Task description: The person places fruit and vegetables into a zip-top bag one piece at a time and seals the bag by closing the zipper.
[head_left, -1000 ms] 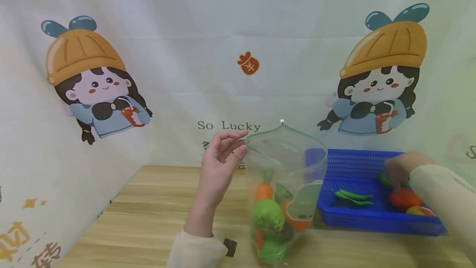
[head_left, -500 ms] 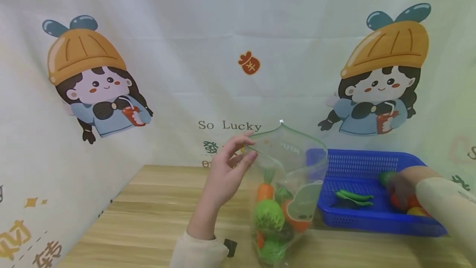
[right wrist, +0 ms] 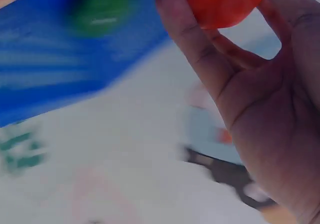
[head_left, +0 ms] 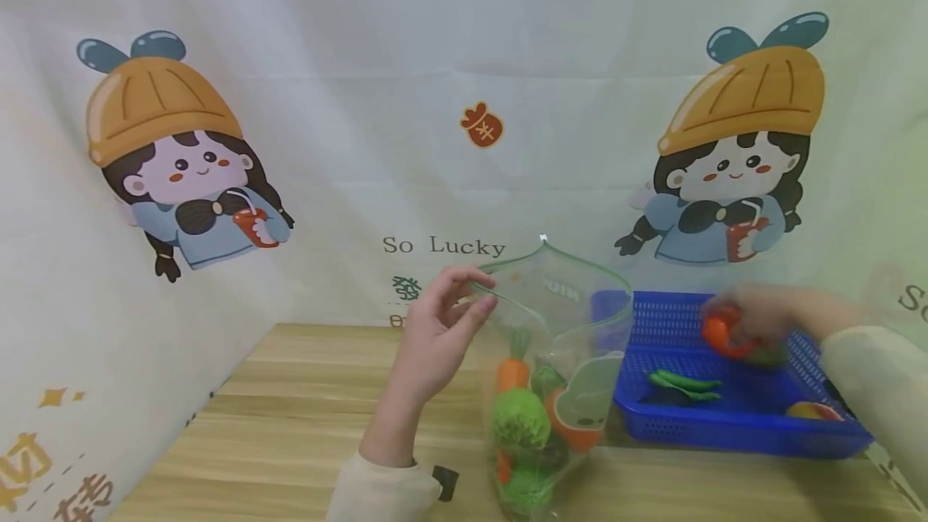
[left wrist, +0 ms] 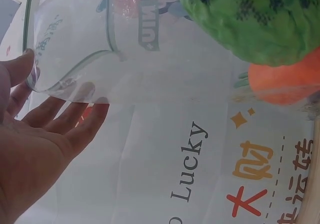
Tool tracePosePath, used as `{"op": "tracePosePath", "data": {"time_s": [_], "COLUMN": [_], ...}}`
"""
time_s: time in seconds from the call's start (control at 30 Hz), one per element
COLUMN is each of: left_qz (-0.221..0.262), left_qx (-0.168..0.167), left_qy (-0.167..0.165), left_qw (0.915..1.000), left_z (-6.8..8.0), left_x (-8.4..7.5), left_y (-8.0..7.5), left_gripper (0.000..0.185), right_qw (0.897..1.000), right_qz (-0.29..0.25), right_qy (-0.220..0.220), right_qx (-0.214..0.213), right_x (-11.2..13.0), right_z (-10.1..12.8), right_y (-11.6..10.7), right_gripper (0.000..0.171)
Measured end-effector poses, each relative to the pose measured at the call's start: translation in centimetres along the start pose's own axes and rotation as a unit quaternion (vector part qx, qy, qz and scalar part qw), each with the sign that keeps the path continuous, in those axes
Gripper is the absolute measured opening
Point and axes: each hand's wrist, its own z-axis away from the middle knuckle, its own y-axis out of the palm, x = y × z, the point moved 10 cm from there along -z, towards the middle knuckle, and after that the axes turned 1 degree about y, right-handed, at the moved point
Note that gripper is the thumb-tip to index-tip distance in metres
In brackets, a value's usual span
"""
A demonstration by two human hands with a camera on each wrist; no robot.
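A clear zip bag (head_left: 580, 321) stands upright with its mouth spread. My left hand (head_left: 438, 337) pinches the left side of its rim between thumb and finger, seen closer in the left wrist view. Through the plastic show a carrot (head_left: 513, 375), a green cabbage-like vegetable (head_left: 522, 419) and several other vegetables. Over the blue basket, my right hand (head_left: 776, 314) holds a red tomato (head_left: 718, 333) in its fingertips; part of the tomato is hidden by them. Below that hand lies a round green vegetable (head_left: 767, 354), blurred.
The blue basket (head_left: 725, 435) sits on the wooden table (head_left: 290, 425), right of the bag. In it lie green chillies (head_left: 685, 383) at the left and a yellow-red fruit (head_left: 814, 410) near the front right. A printed cloth (head_left: 406, 103) hangs behind.
My right hand has taken hold of the tomato and lifted it up and leftward from the basket's right side. My left hand stays at the bag's rim, shifting only slightly.
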Motion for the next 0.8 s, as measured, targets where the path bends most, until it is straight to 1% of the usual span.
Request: {"op": "tracePosePath", "data": {"time_s": [0.03, 0.07, 0.1, 0.13, 0.17, 0.23, 0.27, 0.3, 0.33, 0.37, 0.4, 0.43, 0.47, 0.5, 0.53, 0.57, 0.6, 0.63, 0.67, 0.7, 0.73, 0.77, 0.8], "left_qz": [0.0, 0.001, 0.002, 0.002, 0.003, 0.005, 0.008, 0.01, 0.011, 0.011, 0.012, 0.012, 0.011, 0.009, 0.009, 0.008, 0.007, 0.006, 0.005, 0.005, 0.004, 0.004, 0.005], "left_qx": [0.0, 0.0, 0.001, 0.001, 0.002, 0.002, 0.003, 0.003, 0.004, 0.005, 0.005, 0.005, 0.004, 0.003, 0.002, 0.001, 0.001, 0.002, 0.003, 0.005, 0.007, 0.009, 0.012], "left_qy": [-0.001, -0.001, 0.0, 0.001, 0.001, 0.0, -0.002, -0.004, -0.006, -0.007, -0.007, -0.007, -0.005, 0.001, 0.004, 0.005, 0.007, 0.007, 0.008, 0.008, 0.006, 0.004, 0.003], "left_qw": [1.0, 1.0, 1.0, 1.0, 1.0, 1.0, 1.0, 0.9999, 0.9999, 0.9999, 0.9999, 0.9999, 0.9999, 1.0, 1.0, 1.0, 0.9999, 1.0, 1.0, 0.9999, 1.0, 0.9999, 0.9999], "left_z": [0.0, -0.1, -0.1, -0.1, -0.1, -0.1, -0.1, -0.1, -0.1, 0.0, 0.0, 0.0, 0.0, 0.0, 0.0, 0.0, 0.0, 0.0, 0.0, 0.0, 0.0, 0.1, 0.1], "left_x": [0.0, 0.0, 0.0, 0.0, 0.0, 0.0, 0.0, 0.1, 0.1, 0.1, 0.1, 0.1, 0.0, -0.1, -0.2, -0.2, -0.3, -0.3, -0.3, -0.4, -0.3, -0.3, -0.3], "left_y": [0.0, -0.1, 0.0, 0.0, 0.0, 0.0, 0.1, 0.2, 0.2, 0.2, 0.1, 0.1, 0.0, -0.1, -0.1, -0.1, 0.0, 0.1, 0.2, 0.3, 0.4, 0.5, 0.6], "left_gripper": [0.021, 0.021, 0.021, 0.021, 0.021, 0.022, 0.022, 0.022, 0.022, 0.022, 0.023, 0.023, 0.022, 0.022, 0.022, 0.022, 0.022, 0.022, 0.022, 0.022, 0.022, 0.023, 0.023], "right_qw": [0.999, 0.995, 0.99, 0.982, 0.974, 0.96, 0.953, 0.942, 0.929, 0.913, 0.895, 0.874, 0.848, 0.819, 0.793, 0.769, 0.744, 0.72, 0.702, 0.69, 0.686, 0.691, 0.703], "right_qz": [0.015, 0.035, 0.051, 0.067, 0.077, 0.069, 0.056, 0.042, 0.027, 0.011, -0.004, -0.021, -0.038, -0.048, -0.065, -0.081, -0.096, -0.111, -0.123, -0.131, -0.142, -0.146, -0.146], "right_qy": [-0.026, -0.049, -0.068, -0.083, -0.091, -0.104, -0.111, -0.121, -0.131, -0.142, -0.154, -0.165, -0.181, -0.198, -0.211, -0.22, -0.229, -0.244, -0.257, -0.263, -0.267, -0.27, -0.274], "right_qx": [-0.033, -0.074, -0.116, -0.158, -0.195, -0.252, -0.278, -0.311, -0.346, -0.382, -0.419, -0.457, -0.497, -0.537, -0.568, -0.595, -0.62, -0.64, -0.653, -0.661, -0.661, -0.654, -0.64], "right_x": [1.7, 3.5, 5.3, 7.0, 8.6, 11.2, 12.3, 13.2, 14.1, 14.8, 15.4, 16.0, 16.6, 17.2, 17.6, 18.1, 18.6, 19.1, 19.6, 20.1, 20.7, 21.3, 21.9], "right_z": [0.3, 0.9, 1.7, 2.5, 3.5, 5.5, 6.6, 7.7, 8.9, 10.2, 11.5, 12.8, 14.1, 15.2, 16.2, 16.8, 17.3, 17.6, 17.6, 17.4, 17.0, 16.5, 15.8], "right_y": [-1.3, -2.6, -3.8, -4.8, -5.6, -6.6, -6.8, -7.0, -7.1, -7.1, -7.0, -6.9, -6.9, -6.8, -6.8, -6.7, -6.7, -6.6, -6.5, -6.4, -6.3, -6.0, -5.7], "right_gripper": [0.056, 0.056, 0.056, 0.055, 0.055, 0.055, 0.055, 0.056, 0.058, 0.06, 0.062, 0.065, 0.066, 0.059, 0.053, 0.05, 0.052, 0.058, 0.067, 0.075, 0.071, 0.064, 0.058]}}
